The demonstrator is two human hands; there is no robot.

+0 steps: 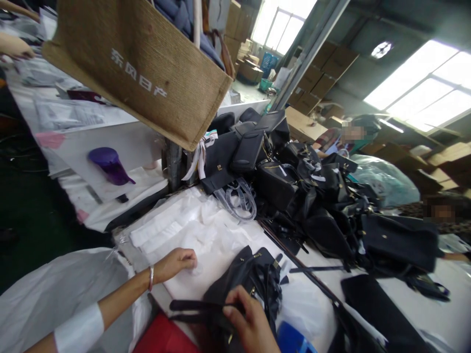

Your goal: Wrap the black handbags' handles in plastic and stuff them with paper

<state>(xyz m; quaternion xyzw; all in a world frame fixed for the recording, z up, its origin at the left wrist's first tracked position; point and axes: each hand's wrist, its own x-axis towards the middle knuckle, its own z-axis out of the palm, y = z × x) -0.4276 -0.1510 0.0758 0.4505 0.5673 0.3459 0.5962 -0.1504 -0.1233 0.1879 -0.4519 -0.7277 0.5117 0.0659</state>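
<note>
My right hand (247, 316) pinches a black strap (195, 307) between thumb and fingers. That strap lies at the near side of a black handbag (241, 274) with gold-coloured zips, resting on the white table in front of me. To the left, my left hand (180, 262), with a bracelet at the wrist, is closed in a loose pinch over the white wrapping sheets (209, 230). A whitish, see-through bit shows below its fingertips, but I cannot make out what it is. Part of the handbag is hidden behind my right hand.
A heap of black handbags (279, 186) covers the table's far side. Beside it lie coiled clear straps (239, 201). A brown fabric bag (136, 73) hangs overhead at left. Something red (165, 336) and a blue object (294, 338) sit nearby. Other people work around the table.
</note>
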